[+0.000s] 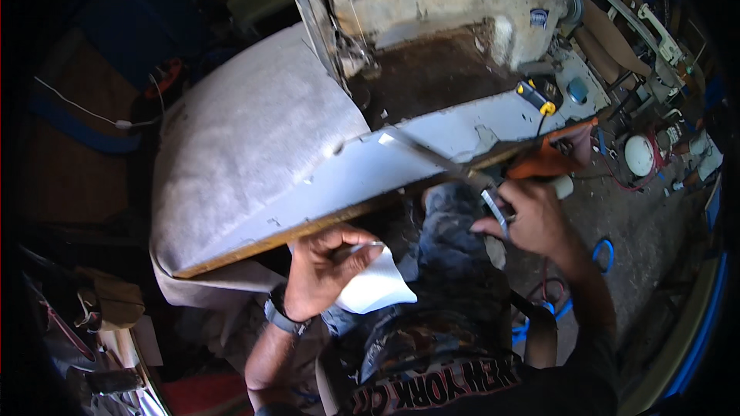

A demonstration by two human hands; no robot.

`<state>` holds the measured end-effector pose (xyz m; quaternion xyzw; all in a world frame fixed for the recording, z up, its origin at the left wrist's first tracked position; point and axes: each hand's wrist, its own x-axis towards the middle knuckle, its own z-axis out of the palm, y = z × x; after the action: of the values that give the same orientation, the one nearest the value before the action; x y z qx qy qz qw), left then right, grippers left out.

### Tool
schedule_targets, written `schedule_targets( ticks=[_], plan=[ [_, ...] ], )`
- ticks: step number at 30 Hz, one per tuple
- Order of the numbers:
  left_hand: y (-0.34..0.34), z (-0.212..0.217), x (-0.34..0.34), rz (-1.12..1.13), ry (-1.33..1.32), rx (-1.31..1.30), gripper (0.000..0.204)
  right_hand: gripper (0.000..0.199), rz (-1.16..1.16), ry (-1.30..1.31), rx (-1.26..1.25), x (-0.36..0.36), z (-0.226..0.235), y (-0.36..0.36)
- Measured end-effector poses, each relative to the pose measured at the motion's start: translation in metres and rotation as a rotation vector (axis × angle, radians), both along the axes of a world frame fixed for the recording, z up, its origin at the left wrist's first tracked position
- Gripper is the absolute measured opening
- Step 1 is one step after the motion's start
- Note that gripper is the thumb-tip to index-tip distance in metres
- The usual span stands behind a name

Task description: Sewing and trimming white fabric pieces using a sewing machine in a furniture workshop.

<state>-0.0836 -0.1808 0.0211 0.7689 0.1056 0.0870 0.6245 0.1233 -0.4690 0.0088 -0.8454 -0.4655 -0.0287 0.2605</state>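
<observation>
My left hand (pixel 322 271) pinches a small white piece of sheet material (pixel 376 283) between thumb and fingers, in front of the table's near edge. The piece hangs over my lap with its lower edge loose. In my right hand (pixel 532 216) is a pair of scissors (pixel 432 157), blurred by motion, with the fingers closed around the metal handles. The long blades point left over the table edge. A large, worn, off-white sewing machine (pixel 432 1) stands beyond both hands. Pale grey fabric (pixel 254 142) covers the table's left part and drapes over its front corner.
A yellow-and-black tool (pixel 536 98) and a round blue item (pixel 576 91) lie on the table (pixel 432 127) at right. Orange cloth (pixel 549 156) hangs off its edge. Cluttered floor at right holds a blue hose (pixel 603 256) and a white round object (pixel 639 156).
</observation>
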Motion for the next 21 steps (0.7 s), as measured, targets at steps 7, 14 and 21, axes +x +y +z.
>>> schedule_targets(
  ticks=[7, 14, 21],
  plan=[
    [0.037, 0.047, -0.021, 0.472, -0.434, 0.237, 0.009, 0.056, -0.226, -0.197, -0.406, 0.112, 0.047, 0.035],
    [0.186, 0.040, 0.019, 0.694, -0.611, 0.278, 0.019, 0.035, -0.129, -0.229, -0.282, 0.120, 0.049, 0.052],
    [0.280, -0.050, -0.015, 0.430, -0.026, 1.027, 0.042, 0.040, 0.301, 0.273, 0.232, 0.057, -0.005, 0.156]
  ],
)
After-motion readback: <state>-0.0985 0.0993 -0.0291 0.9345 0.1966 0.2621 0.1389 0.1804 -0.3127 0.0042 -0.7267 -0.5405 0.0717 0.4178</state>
